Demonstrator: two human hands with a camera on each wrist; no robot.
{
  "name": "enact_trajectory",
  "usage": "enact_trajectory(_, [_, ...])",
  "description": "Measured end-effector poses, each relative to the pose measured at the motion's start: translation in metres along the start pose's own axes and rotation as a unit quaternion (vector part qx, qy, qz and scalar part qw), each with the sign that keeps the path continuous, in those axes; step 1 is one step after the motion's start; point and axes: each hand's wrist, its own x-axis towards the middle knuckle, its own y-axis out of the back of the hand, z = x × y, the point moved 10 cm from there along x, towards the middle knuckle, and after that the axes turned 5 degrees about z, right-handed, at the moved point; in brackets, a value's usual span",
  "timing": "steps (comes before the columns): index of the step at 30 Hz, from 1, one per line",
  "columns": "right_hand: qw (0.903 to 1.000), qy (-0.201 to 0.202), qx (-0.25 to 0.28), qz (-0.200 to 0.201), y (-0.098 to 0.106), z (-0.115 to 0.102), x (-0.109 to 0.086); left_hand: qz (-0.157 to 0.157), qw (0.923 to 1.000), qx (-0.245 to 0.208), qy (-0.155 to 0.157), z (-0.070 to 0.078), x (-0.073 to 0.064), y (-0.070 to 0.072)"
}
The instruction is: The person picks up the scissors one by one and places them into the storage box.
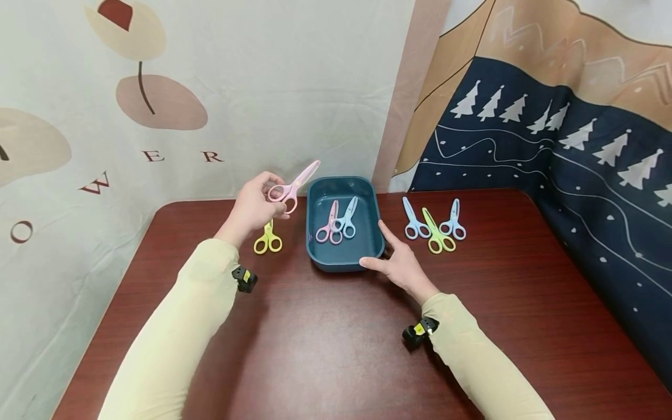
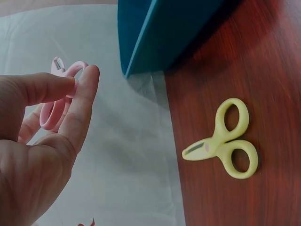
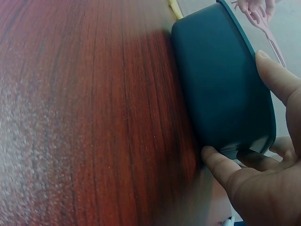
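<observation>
Pink children's scissors [image 1: 301,180] are pinched by their handle loops in my left hand [image 1: 254,203], blades pointing up and right beside the box. In the left wrist view thumb and fingertips meet on the pink loop [image 2: 52,115]. Yellow scissors [image 2: 218,145] lie on the table below that hand. A dark teal box [image 1: 325,262] stands mid-table and holds another pink pair [image 1: 329,226] and a light blue pair [image 1: 346,219]. My right hand [image 1: 403,265] holds the box's near right corner, thumb at the front rim, other fingers along the side.
Right of the box, two blue pairs of scissors [image 1: 413,220] [image 1: 454,221] lie on the dark red wooden table [image 1: 325,338] with a green pair [image 1: 437,233] between them. A printed cloth wall [image 1: 294,105] rises behind the table's back edge; a navy tree-print cloth [image 1: 504,134] borders the right.
</observation>
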Motion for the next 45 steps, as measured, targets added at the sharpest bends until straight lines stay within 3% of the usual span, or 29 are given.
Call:
enact_trajectory(11, [1.0000, -0.002, 0.000, -0.001, 0.000, 0.001, 0.000, -0.011, 0.9999, 0.010, -0.006, 0.013, 0.003, -0.014])
enact_trajectory(25, [1.0000, -0.004, 0.003, 0.000, 0.000, 0.000, 0.000, -0.022, 0.9984, 0.015, 0.050, 0.013, 0.008, -0.032])
enact_trajectory(45, [1.0000, -0.003, 0.000, 0.002, 0.000, 0.001, 0.000, -0.041, 0.9957, 0.027, 0.079, 0.022, 0.010, -0.065])
